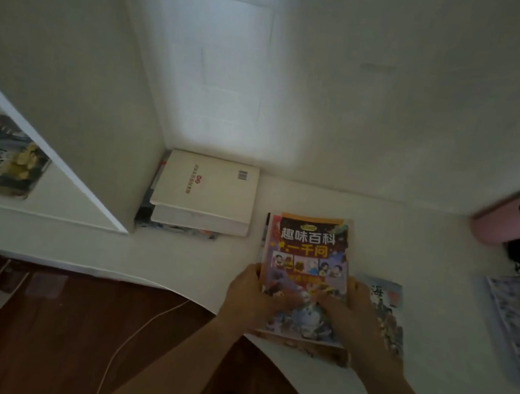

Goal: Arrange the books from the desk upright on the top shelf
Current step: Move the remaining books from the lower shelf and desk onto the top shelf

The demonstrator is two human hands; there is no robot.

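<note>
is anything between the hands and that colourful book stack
Nothing visible. The left hand and right hand already grip the sides of the book stack on the desk, thumbs on the cover.

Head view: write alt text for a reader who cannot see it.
Both hands, left hand and right hand, grip the sides of a colourful children's book atop a small stack on a white desk. A cream book lies flat on another pile in the corner, and one more book lies beside the right hand.
</note>
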